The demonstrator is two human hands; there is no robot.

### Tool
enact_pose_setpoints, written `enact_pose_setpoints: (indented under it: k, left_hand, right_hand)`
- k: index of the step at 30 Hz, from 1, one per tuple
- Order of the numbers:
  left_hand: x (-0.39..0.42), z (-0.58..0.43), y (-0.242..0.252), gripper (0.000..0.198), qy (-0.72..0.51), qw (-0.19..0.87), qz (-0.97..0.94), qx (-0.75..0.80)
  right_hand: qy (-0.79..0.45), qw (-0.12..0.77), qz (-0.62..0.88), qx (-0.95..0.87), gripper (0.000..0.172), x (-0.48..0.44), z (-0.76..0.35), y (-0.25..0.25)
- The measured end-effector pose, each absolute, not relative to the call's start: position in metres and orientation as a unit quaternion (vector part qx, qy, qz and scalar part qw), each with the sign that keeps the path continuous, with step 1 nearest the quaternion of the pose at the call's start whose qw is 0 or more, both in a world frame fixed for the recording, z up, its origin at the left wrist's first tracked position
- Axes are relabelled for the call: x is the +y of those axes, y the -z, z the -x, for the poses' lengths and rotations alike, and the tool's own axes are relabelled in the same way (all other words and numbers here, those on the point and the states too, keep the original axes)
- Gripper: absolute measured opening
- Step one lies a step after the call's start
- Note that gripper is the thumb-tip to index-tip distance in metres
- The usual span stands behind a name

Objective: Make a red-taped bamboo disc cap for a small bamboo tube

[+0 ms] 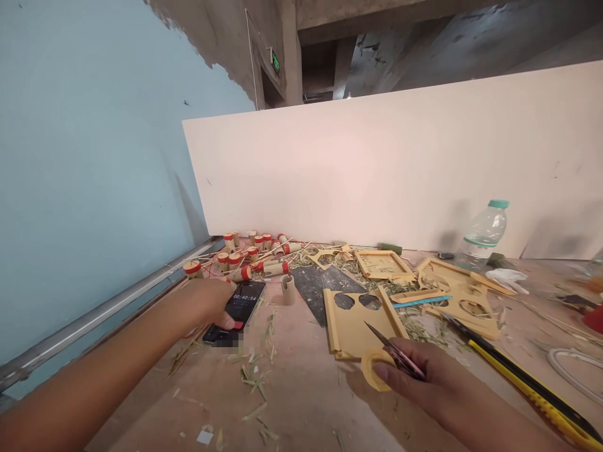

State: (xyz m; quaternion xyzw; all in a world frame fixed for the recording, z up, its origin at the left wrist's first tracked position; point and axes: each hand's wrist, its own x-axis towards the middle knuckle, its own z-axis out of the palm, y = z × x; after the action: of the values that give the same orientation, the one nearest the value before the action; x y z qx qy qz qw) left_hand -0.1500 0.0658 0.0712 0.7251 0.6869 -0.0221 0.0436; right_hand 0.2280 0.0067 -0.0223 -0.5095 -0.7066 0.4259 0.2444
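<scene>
My left hand (211, 302) reaches over the edge of a black phone (247, 301) lying on the table. Its thumb is stretched out onto the lower screen, beside a red button; the other fingers are mostly hidden. The screen reads 00:40:54. My right hand (424, 370) is closed around small scissors (396, 351) with pointed blades facing up-left. Between thumb and fingers it also pinches a round yellow disc (372, 376). Just beyond lies a yellow sheet with raised edges (367, 329) and round holes cut in it. A bare bamboo tube (288, 290) stands right of the phone.
Bamboo tubes with red-banded tops (233, 257) crowd the back left among thin sticks. More cut yellow sheets (471, 304), a dark plate (313, 289) and shavings lie centrally. A yellow-black utility knife (527, 383) and a plastic bottle (483, 235) are at right. A white panel (377, 169) stands behind.
</scene>
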Motion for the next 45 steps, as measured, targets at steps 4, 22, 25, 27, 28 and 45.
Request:
enact_pose_setpoints:
  k: [4, 22, 25, 27, 28, 45]
  left_hand:
    - [0.019, 0.091, -0.084, 0.043, 0.008, 0.077, -0.74, 0.668]
    - [0.007, 0.007, 0.024, 0.053, -0.223, 0.608, -0.665, 0.373]
    - [0.008, 0.008, 0.03, 0.056, -0.228, 0.606, -0.661, 0.38]
    - [0.008, 0.009, 0.029, 0.057, -0.23, 0.615, -0.655, 0.375]
    - [0.008, 0.01, 0.029, 0.057, -0.232, 0.621, -0.651, 0.369]
    - [0.011, 0.008, 0.028, 0.045, -0.325, 0.575, -0.624, 0.417]
  right_hand:
    - [-0.427, 0.254, 0.51, -0.702, 0.047, 0.008, -0.228, 0.022]
    - [-0.529, 0.295, 0.478, -0.636, 0.051, 0.0, -0.225, 0.025]
    - [-0.541, 0.308, 0.497, -0.605, 0.055, -0.001, -0.225, 0.021]
    - [-0.537, 0.313, 0.497, -0.606, 0.062, 0.001, -0.226, 0.02]
    - [-0.543, 0.309, 0.496, -0.603, 0.065, 0.001, -0.226, 0.02]
    - [-0.624, 0.273, 0.437, -0.587, 0.057, 0.008, -0.227, 0.038]
